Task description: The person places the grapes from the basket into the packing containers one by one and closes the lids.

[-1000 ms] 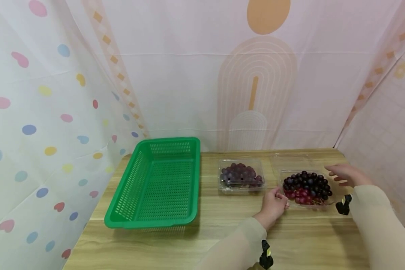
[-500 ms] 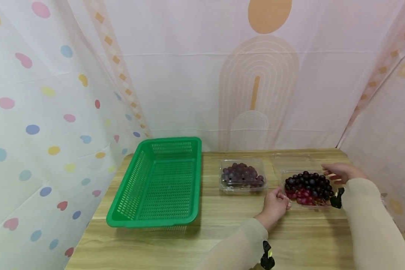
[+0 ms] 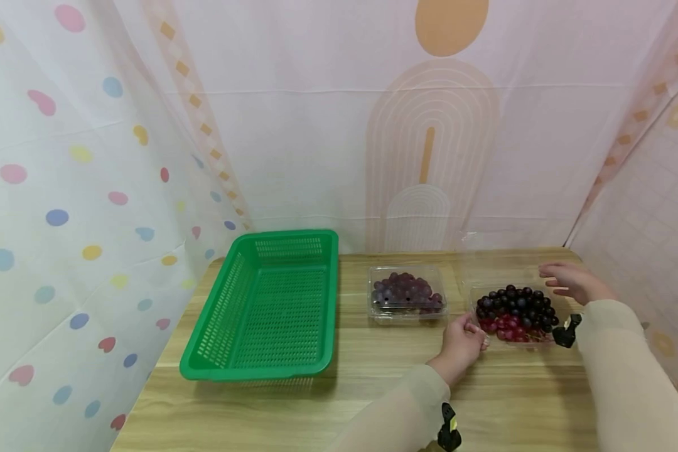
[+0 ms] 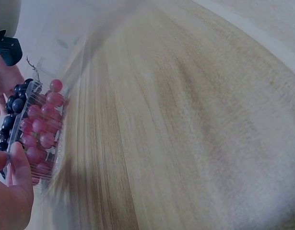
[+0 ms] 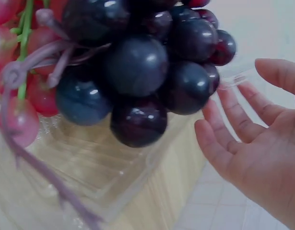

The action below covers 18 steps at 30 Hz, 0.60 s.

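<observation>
A clear plastic clamshell box (image 3: 474, 295) holds black grapes (image 3: 520, 301) and red grapes (image 3: 508, 326) at the table's right. My left hand (image 3: 460, 345) pinches the box's rim at the near left corner; thumb and finger meet there beside the red grapes (image 4: 39, 125) in the left wrist view. The see-through lid (image 3: 497, 258) stands partly raised behind the fruit. My right hand (image 3: 573, 282) is at the lid's right side, its fingers (image 5: 243, 125) extended and spread; clear plastic shows at their tips. A grape stem (image 5: 51, 182) hangs over the box edge.
A second clear box (image 3: 407, 314), closed, with dark purple grapes (image 3: 405, 292) inside, sits left of the first. Further left stands a green perforated plastic basket (image 3: 254, 375). Patterned curtains (image 3: 316, 125) line the wooden table's (image 3: 373, 383) back and sides.
The lid has risen from lying back on the table to a tilted position. My right hand has shifted slightly left and up. The left hand stays at the box corner.
</observation>
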Each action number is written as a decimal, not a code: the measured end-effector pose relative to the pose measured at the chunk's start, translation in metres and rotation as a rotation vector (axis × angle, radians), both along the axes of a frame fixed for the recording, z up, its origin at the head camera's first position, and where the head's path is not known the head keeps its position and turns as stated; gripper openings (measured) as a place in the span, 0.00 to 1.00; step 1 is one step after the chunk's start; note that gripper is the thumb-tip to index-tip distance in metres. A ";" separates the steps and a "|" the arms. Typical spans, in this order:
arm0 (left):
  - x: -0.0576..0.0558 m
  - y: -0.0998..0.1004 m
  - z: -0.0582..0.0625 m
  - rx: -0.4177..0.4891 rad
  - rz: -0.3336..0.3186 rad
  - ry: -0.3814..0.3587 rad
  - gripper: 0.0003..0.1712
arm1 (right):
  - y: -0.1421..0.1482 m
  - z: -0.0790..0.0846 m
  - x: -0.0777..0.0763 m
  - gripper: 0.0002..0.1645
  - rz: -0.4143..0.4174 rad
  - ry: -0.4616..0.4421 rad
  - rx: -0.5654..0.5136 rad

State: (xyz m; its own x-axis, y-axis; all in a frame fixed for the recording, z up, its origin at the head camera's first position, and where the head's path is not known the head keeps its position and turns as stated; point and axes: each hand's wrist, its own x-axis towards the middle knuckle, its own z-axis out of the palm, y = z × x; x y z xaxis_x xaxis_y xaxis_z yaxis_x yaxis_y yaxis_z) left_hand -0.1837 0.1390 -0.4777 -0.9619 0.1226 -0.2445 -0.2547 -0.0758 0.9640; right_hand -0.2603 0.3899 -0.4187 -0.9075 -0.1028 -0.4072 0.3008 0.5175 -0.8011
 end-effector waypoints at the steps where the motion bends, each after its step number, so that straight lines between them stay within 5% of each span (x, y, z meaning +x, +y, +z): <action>1: 0.000 0.000 0.000 0.003 0.002 -0.001 0.28 | 0.000 0.001 0.001 0.38 -0.012 0.022 -0.011; 12: 0.001 0.000 -0.001 0.029 0.010 -0.015 0.29 | 0.003 0.020 0.008 0.12 -0.047 0.177 -0.113; 15: 0.001 0.000 -0.003 0.031 0.009 -0.011 0.28 | 0.004 0.022 0.008 0.04 -0.077 0.217 -0.219; 18: 0.000 0.000 -0.004 0.039 0.015 -0.006 0.28 | 0.004 0.023 0.010 0.08 -0.123 0.256 -0.381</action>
State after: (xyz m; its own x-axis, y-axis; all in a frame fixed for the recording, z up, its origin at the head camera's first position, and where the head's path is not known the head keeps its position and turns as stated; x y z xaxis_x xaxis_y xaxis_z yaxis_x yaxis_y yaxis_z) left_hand -0.1833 0.1394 -0.4819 -0.9622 0.1181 -0.2454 -0.2589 -0.1168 0.9588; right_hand -0.2501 0.3942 -0.3952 -0.9886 -0.0868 -0.1227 0.1093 0.1453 -0.9833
